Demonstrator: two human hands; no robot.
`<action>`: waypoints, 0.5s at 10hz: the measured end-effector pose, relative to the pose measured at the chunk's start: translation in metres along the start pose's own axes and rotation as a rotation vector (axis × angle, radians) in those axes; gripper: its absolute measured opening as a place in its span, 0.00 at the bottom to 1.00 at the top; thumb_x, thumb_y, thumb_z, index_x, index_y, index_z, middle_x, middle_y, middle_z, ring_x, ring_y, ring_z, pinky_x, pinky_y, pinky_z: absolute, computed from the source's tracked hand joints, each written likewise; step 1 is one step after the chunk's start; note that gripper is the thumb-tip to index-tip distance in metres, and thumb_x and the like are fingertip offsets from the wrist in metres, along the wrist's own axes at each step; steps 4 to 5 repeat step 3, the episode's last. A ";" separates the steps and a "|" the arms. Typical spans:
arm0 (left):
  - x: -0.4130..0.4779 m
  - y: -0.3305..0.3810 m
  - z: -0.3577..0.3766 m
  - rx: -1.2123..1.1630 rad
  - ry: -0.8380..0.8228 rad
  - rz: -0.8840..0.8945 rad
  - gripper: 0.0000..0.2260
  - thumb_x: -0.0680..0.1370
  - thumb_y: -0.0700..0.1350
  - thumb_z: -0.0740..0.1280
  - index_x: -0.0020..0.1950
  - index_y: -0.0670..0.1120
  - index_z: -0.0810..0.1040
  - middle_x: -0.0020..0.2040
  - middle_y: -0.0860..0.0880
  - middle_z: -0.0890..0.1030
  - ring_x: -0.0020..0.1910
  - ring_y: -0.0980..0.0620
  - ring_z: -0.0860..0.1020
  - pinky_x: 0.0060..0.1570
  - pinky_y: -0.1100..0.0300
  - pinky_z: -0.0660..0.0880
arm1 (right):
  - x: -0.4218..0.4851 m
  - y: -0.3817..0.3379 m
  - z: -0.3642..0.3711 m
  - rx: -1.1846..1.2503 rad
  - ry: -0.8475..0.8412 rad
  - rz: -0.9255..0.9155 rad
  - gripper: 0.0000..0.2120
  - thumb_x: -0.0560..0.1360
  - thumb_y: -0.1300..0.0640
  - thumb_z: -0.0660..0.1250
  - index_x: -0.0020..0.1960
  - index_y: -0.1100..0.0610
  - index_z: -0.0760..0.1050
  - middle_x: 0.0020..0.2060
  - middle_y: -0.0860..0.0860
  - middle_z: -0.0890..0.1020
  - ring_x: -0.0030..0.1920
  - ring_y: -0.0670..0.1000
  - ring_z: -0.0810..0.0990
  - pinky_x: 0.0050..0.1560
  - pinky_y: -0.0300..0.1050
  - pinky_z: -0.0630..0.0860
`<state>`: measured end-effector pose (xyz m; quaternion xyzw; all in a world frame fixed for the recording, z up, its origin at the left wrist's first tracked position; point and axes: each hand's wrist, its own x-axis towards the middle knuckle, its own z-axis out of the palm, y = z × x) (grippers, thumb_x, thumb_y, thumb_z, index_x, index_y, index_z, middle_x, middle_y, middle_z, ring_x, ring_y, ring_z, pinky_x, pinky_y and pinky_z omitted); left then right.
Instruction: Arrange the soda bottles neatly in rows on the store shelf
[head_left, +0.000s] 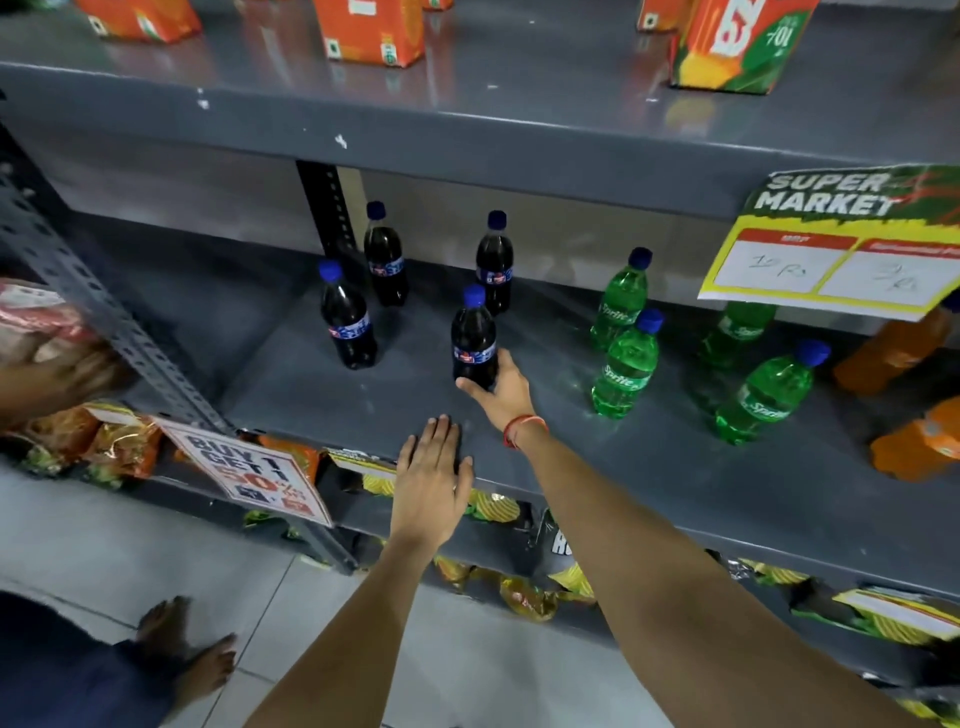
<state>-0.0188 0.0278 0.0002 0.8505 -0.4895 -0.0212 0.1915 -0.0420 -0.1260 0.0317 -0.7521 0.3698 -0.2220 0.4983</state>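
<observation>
The front cola bottle (472, 340) stands upright mid-shelf, its base wrapped by the right hand (501, 387), probably to slide it into line with three other cola bottles (347, 317) standing loosely behind. The left hand (431, 473) lies flat and empty on the shelf edge (649, 462), likely bracing. Green Sprite bottles (626, 366) crowd the right, limiting room.

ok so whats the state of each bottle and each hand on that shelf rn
front cola bottle: upright, capped, held at its base by the right hand
other three cola bottles: upright, capped, untouched, loosely spaced
green sprite bottles: four, upright, capped, staggered
orange bottles: at far right, partly hidden
right hand: grip closed around the front cola bottle
left hand: flat, open, on the shelf edge
</observation>
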 end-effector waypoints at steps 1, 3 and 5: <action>0.001 -0.001 -0.004 -0.022 -0.023 0.002 0.22 0.79 0.50 0.51 0.67 0.39 0.69 0.67 0.39 0.72 0.69 0.43 0.68 0.68 0.45 0.62 | -0.006 -0.006 -0.007 -0.027 -0.046 0.017 0.30 0.69 0.57 0.73 0.66 0.62 0.63 0.62 0.61 0.76 0.63 0.59 0.73 0.63 0.53 0.71; 0.008 -0.007 -0.031 -0.197 -0.067 0.002 0.13 0.78 0.43 0.61 0.61 0.41 0.75 0.59 0.39 0.79 0.58 0.40 0.76 0.57 0.48 0.72 | -0.031 0.001 -0.027 -0.070 0.073 -0.085 0.19 0.73 0.62 0.69 0.62 0.64 0.71 0.59 0.62 0.76 0.61 0.59 0.74 0.64 0.57 0.71; 0.008 -0.007 -0.031 -0.197 -0.067 0.002 0.13 0.78 0.43 0.61 0.61 0.41 0.75 0.59 0.39 0.79 0.58 0.40 0.76 0.57 0.48 0.72 | -0.031 0.001 -0.027 -0.070 0.073 -0.085 0.19 0.73 0.62 0.69 0.62 0.64 0.71 0.59 0.62 0.76 0.61 0.59 0.74 0.64 0.57 0.71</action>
